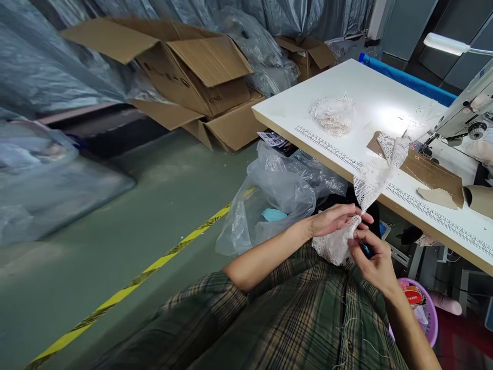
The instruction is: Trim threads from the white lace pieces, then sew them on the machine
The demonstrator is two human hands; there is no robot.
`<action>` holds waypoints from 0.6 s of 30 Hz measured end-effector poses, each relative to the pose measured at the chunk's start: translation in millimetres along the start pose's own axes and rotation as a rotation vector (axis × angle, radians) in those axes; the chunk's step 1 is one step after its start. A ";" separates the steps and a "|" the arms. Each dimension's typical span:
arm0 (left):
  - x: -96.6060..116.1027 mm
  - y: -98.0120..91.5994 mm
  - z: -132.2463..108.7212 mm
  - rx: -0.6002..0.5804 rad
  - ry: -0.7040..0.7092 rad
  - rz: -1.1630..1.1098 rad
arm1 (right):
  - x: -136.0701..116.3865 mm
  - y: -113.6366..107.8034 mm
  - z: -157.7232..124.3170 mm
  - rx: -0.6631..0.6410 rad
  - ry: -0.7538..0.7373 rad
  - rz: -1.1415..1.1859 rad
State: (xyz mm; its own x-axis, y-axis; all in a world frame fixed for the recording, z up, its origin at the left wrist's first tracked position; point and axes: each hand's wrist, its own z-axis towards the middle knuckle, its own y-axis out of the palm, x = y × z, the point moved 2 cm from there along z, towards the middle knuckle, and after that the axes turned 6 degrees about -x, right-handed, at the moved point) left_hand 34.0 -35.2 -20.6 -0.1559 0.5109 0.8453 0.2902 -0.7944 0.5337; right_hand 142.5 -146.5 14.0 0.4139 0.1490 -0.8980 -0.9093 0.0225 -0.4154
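Note:
A strip of white lace (372, 180) hangs from the white sewing table (370, 97) down to my lap. My left hand (335, 218) pinches the lace near its lower end, fingers closed on it. My right hand (372, 254) is closed around a small blue-handled tool (365, 249), held against the bunched lace (333, 245) just below my left hand. Both hands sit over my plaid shirt, in front of the table's edge.
A sewing machine (468, 115) stands at the table's right, with cardboard pieces (427, 169) and a lace pile (333, 115) on top. Clear plastic bags (281, 195) lie under the table, a pink basket (425, 308) at lower right. Open cartons (192, 72) sit beyond a yellow floor line (154, 270).

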 end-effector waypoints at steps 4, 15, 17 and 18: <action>3.0 1.9 -5.7 0.058 0.047 -0.029 | 8.3 -4.6 -2.1 -0.082 0.048 0.030; 16.2 -8.2 -18.3 0.171 -0.053 0.343 | 35.8 -17.4 23.1 -0.041 0.188 -0.055; 15.8 -8.1 -18.2 0.169 -0.031 0.369 | 33.6 -15.6 29.8 -0.059 0.157 -0.075; 15.5 -8.2 -18.1 0.170 -0.019 0.378 | 33.2 -15.1 32.1 -0.059 0.155 -0.083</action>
State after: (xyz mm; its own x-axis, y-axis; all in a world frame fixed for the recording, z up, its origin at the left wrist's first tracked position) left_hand 12.1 -26.7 -11.4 0.0089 0.2006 0.9796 0.4755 -0.8627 0.1723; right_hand 168.6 -110.1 -4.9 0.4935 -0.0052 -0.8698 -0.8694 -0.0304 -0.4931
